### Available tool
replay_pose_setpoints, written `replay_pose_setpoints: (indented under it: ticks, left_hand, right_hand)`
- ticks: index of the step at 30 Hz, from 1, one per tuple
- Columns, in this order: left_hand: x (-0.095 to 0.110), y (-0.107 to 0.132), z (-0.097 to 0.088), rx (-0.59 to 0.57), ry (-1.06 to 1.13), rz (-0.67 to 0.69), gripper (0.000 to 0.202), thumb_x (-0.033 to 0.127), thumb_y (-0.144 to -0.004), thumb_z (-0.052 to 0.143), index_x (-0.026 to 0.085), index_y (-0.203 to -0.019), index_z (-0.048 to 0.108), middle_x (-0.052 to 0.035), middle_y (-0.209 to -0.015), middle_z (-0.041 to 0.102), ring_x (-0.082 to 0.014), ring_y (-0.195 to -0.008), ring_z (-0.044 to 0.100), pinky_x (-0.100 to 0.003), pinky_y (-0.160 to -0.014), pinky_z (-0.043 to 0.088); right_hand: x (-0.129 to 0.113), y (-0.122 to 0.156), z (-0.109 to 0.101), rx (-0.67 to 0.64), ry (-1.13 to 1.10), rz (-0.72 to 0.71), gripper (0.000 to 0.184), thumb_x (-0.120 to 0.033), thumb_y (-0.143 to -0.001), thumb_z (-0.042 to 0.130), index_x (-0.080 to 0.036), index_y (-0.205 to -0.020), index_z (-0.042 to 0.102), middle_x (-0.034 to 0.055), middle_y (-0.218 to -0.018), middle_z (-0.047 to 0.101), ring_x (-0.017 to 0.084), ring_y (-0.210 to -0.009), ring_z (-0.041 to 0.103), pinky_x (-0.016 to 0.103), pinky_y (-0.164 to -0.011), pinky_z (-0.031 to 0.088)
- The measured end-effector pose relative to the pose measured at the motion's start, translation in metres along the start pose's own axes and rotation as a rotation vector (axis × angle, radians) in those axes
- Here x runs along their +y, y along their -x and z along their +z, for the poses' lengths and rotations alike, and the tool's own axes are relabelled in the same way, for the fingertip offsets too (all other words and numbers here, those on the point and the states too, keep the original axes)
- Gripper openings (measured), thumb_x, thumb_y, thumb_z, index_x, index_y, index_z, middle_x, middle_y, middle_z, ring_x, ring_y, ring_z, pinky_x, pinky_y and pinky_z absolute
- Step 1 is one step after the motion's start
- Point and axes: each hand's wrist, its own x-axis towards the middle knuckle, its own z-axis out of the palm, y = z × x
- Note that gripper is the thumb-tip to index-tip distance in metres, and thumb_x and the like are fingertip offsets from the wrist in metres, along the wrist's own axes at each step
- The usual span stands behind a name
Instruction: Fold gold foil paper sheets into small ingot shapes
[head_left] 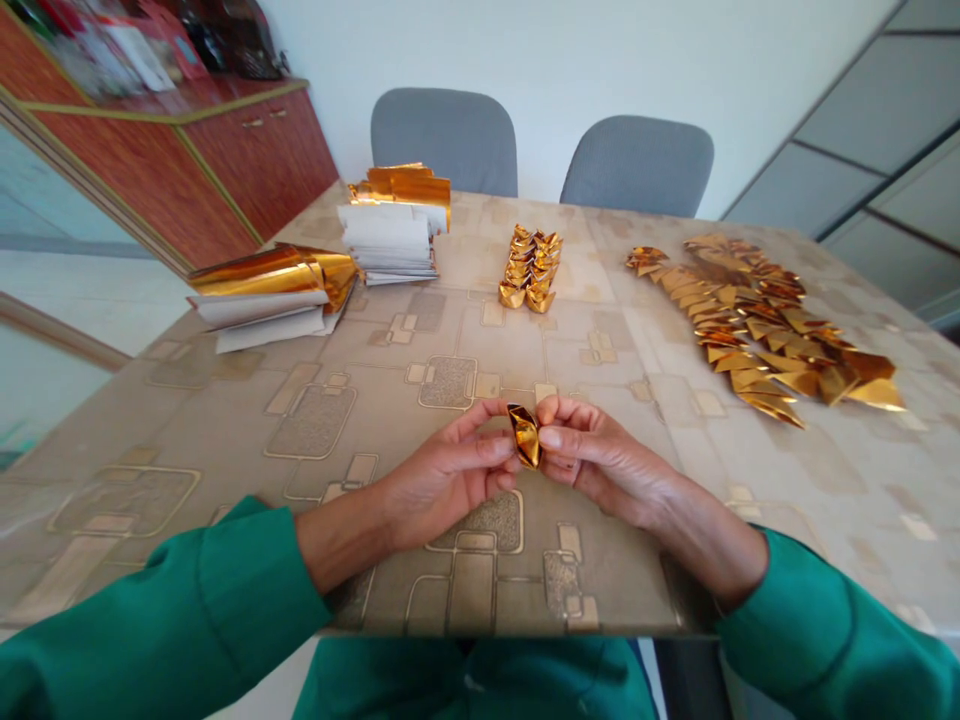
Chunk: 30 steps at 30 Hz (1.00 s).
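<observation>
while both hands meet above the near edge of the table [225, 420], they pinch one small folded gold paper piece [524, 434] between them. the left hand [442, 475] grips its left side with thumb and fingertips closed on the paper, and the right hand [600, 460] grips the right side the same way, thumb on top. the piece stands nearly upright between the fingertips, lifted just off the patterned tablecloth. green sleeves cover both forearms.

farther back, near the table's middle, two short rows of finished gold folded pieces [531, 268] sit side by side. to the right lies a long spread of flat gold triangles [757, 325], overlapping one another. at the far left rests a curled stack of gold sheets [274, 285] with white backing, and just behind it a taller stack of sheets [396, 225], gold on top. two grey chairs [444, 140] stand at the far side.
</observation>
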Motion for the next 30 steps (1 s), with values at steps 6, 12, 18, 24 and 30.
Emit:
replay_pose_setpoints:
  ticks: [6,12,18,24,30]
  left_hand:
    - [0.0024,0.0006,0.0023,-0.072,0.039,-0.022,0.031,0.015,-0.076,0.08,0.021,-0.103,0.066,0.0008,-0.088,0.066,-0.0061,-0.065,0.06,-0.017,-0.061,0.051]
    - [0.0053,0.0037,0.0032,-0.143,-0.003,-0.06,0.035,0.021,-0.074,0.082,0.02,-0.106,0.068,-0.0011,-0.089,0.066,-0.0081,-0.07,0.062,-0.017,-0.06,0.052]
    - [0.0041,0.0041,0.0022,-0.105,-0.219,-0.042,0.034,0.02,-0.076,0.076,0.023,-0.106,0.061,-0.0016,-0.086,0.064,-0.0109,-0.069,0.063,-0.02,-0.06,0.051]
    - [0.0019,0.0047,0.0071,0.015,-0.395,0.063,0.029,0.02,-0.074,0.076,0.021,-0.098,0.058,0.0016,-0.077,0.061,-0.0107,-0.067,0.061,-0.018,-0.055,0.047]
    - [0.0019,0.0048,0.0079,0.024,-0.388,0.093,0.03,0.021,-0.073,0.076,0.02,-0.098,0.059,0.0014,-0.082,0.062,-0.0091,-0.067,0.059,-0.019,-0.058,0.05]
  right_hand:
    - [-0.001,0.0011,-0.0033,-0.063,0.084,-0.065,0.019,-0.027,-0.07,0.086,-0.019,-0.08,0.072,-0.0049,-0.064,0.06,0.005,-0.052,0.045,0.018,-0.05,0.035]
    - [-0.0057,0.0044,-0.0004,-0.096,0.162,-0.129,0.013,-0.022,-0.071,0.083,-0.018,-0.075,0.071,-0.0044,-0.065,0.061,0.005,-0.053,0.047,0.018,-0.049,0.036]
    - [0.0,0.0027,-0.0021,-0.109,0.295,-0.111,0.011,-0.025,-0.079,0.075,-0.018,-0.079,0.067,-0.0049,-0.057,0.06,0.007,-0.05,0.051,0.02,-0.051,0.041]
    - [0.0028,0.0002,-0.0032,-0.103,0.311,-0.1,0.014,-0.024,-0.078,0.076,-0.018,-0.08,0.064,-0.0055,-0.061,0.061,0.007,-0.052,0.053,0.02,-0.053,0.043]
    - [0.0019,-0.0004,-0.0035,-0.107,0.189,-0.024,0.014,-0.023,-0.077,0.078,-0.017,-0.082,0.066,-0.0057,-0.063,0.062,0.005,-0.051,0.053,0.017,-0.051,0.04]
